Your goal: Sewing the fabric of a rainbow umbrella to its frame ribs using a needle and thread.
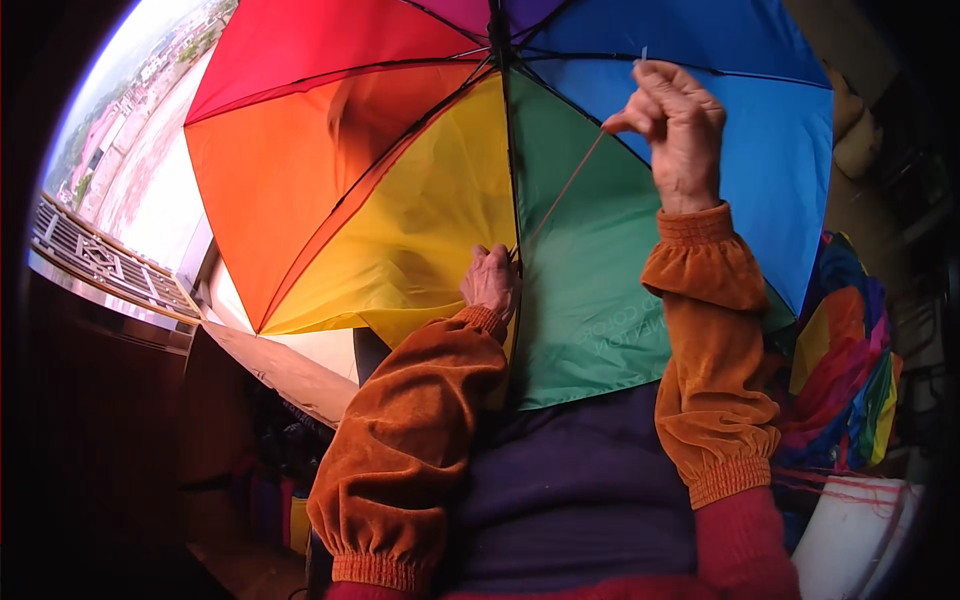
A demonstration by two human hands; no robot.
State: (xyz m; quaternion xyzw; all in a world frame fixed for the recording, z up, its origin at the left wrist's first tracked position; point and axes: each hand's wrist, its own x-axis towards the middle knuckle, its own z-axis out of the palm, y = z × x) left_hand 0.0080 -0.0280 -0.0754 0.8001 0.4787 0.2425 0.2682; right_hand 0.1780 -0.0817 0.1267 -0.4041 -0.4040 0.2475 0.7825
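An open rainbow-coloured umbrella (600, 240) is spread in front of me, its inner side with the dark ribs showing. My left hand (489, 282) is closed on the umbrella at the rib between the yellow and green panels. A thin red thread (568, 190) runs taut from that spot up to my right hand (678, 125). Raised in front of the blue panels, my right hand pinches the thread. A small pale sliver (644, 53) sticks up from its fingertips, too small to name. The left fingertips are partly hidden.
Bunched multicoloured fabric (845, 360) lies to the right, with red threads (840, 485) over a white surface (850, 530) below it. A cardboard piece (275, 370) is at the left under the umbrella. Beyond is a metal railing (110, 260). Dark cloth (580, 490) covers my lap.
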